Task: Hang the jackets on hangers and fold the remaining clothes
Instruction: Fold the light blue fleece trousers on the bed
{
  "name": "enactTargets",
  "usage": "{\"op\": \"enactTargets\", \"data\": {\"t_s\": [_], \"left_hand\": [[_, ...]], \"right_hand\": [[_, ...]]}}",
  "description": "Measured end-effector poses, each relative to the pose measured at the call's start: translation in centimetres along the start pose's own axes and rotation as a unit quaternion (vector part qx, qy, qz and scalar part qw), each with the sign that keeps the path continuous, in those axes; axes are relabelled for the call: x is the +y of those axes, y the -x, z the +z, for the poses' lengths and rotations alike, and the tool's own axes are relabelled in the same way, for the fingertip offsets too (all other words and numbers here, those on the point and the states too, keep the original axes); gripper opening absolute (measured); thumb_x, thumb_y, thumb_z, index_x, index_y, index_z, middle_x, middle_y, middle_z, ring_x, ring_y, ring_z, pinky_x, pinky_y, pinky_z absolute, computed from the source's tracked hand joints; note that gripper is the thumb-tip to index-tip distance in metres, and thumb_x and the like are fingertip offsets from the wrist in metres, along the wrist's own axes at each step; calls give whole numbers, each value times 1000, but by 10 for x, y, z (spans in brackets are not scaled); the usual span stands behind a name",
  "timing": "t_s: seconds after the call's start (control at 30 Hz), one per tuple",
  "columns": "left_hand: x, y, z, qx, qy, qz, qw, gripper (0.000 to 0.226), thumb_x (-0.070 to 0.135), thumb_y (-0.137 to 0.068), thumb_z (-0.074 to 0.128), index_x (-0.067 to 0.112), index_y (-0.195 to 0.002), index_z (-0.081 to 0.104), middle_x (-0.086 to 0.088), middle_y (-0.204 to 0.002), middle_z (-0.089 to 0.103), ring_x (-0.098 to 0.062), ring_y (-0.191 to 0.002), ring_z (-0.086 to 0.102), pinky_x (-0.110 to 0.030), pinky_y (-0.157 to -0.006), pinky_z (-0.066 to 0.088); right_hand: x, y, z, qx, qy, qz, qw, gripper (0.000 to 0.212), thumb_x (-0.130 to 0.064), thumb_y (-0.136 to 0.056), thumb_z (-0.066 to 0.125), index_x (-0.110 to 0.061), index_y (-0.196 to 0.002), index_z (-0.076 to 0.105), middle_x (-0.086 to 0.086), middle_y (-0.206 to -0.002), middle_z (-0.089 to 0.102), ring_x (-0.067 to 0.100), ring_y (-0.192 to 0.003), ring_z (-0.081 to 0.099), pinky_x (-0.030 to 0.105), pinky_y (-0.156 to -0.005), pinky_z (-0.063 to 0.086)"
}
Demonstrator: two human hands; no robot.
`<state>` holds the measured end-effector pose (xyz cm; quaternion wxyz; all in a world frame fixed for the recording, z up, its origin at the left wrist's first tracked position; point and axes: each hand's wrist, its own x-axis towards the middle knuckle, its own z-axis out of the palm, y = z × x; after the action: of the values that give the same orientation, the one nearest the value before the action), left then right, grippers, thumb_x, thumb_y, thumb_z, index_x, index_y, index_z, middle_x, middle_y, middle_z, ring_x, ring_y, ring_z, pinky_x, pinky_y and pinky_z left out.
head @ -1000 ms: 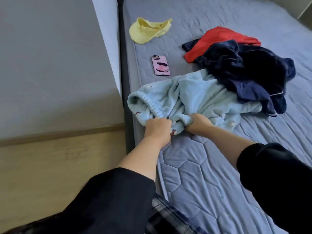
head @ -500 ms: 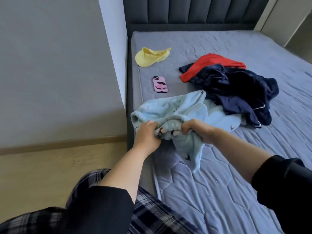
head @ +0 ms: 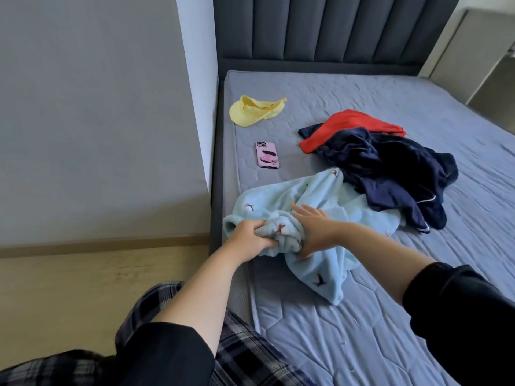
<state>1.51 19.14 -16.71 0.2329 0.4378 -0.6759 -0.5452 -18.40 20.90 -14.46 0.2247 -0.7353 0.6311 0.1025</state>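
Head view, looking down at a bed [head: 362, 330] with a grey quilted mattress. Near its closest corner lies a crumpled light blue fleece garment [head: 278, 196], dotted with small dark bird shapes. Our left hand [head: 248, 238] has a tight grip on a bunched, elastic-looking edge of it, the fingers curled into the cloth. Our right hand [head: 315, 229] lies across the same bunch with its fingers mostly straight, so the grip is loose; we cannot tell whether the thumb hooks under.

Just beyond, touching the fleece, a navy garment [head: 390, 168] sits in a heap partly over a red garment [head: 348, 123]. A yellow cap [head: 250, 112] and a pink phone [head: 267, 154] rest farther up the bed.

We judge the task barely started: nothing looks folded, no hanger is visible, and all three garments remain to be sorted.
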Motion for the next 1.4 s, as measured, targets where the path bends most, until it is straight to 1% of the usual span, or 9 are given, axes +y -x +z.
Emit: {"op": "enactTargets", "data": {"t_s": [0.13,0.33,0.53,0.63,0.77,0.9,1.0,1.17,1.4], "left_hand": [[3,0,-2,3,67,-5,998,5,16,-79,75,19,-79,70,9,-72,67,-2,-72,61,-14,-65,48],[8,0,-9,188,130,-14,974,7,24,-83,72,24,-90,70,5,-88,69,-2,-80,60,-5,-58,42],[21,5,-14,75,319,-45,944,41,41,-86,62,21,-122,61,-5,-118,67,-22,-113,61,-39,-95,50],[21,7,-22,13,415,-93,905,46,49,-85,56,19,-119,62,-7,-110,71,-19,-101,68,-35,-86,55],[18,11,-30,75,448,-150,878,32,15,-101,41,0,-127,51,3,-75,66,-11,-55,62,-17,-42,50],[15,18,-32,147,490,-194,837,26,16,-102,38,5,-115,58,-11,-62,61,-20,-64,54,-22,-79,54],[15,11,-42,204,493,-181,826,23,24,-95,53,10,-79,62,-4,-56,66,-18,-51,63,-20,-55,53],[-3,-1,-54,326,409,-195,830,12,17,-85,65,9,-79,58,-4,-74,62,-16,-60,61,-15,-52,48],[11,-1,-46,182,459,-153,856,27,32,-83,64,9,-97,70,-13,-92,73,-26,-84,71,-33,-74,55]], "right_hand": [[-9,-5,9,62,-88,15,994,21,-34,-72,70,-30,-79,50,-13,-80,53,7,-78,48,15,-69,40],[-24,-14,-10,174,-218,76,957,17,-28,-81,66,-16,-73,56,-6,-63,53,8,-61,48,17,-54,37],[-58,-2,-74,175,-721,12,670,8,-9,-84,61,-9,-91,66,10,-82,70,19,-73,69,25,-61,55],[-78,6,-95,138,-778,-78,608,13,-6,-89,51,-10,-85,62,5,-66,68,16,-62,67,23,-55,53],[-107,8,-107,99,-772,-145,611,25,-5,-90,49,-14,-74,66,-1,-62,63,10,-56,63,18,-53,49],[-124,-17,-118,232,-438,22,868,20,-25,-77,69,-12,-91,66,5,-89,69,17,-80,66,30,-69,53],[-113,-32,-119,297,-120,34,947,14,-13,-76,58,-11,-90,55,6,-88,59,29,-90,58,33,-66,41],[-47,-37,-91,355,127,112,919,36,-14,-80,60,-11,-114,50,13,-119,47,33,-112,46,38,-85,37],[-41,-27,-53,183,-635,156,734,81,-38,-80,73,-16,-143,26,13,-133,50,29,-116,55,48,-99,45]]}}
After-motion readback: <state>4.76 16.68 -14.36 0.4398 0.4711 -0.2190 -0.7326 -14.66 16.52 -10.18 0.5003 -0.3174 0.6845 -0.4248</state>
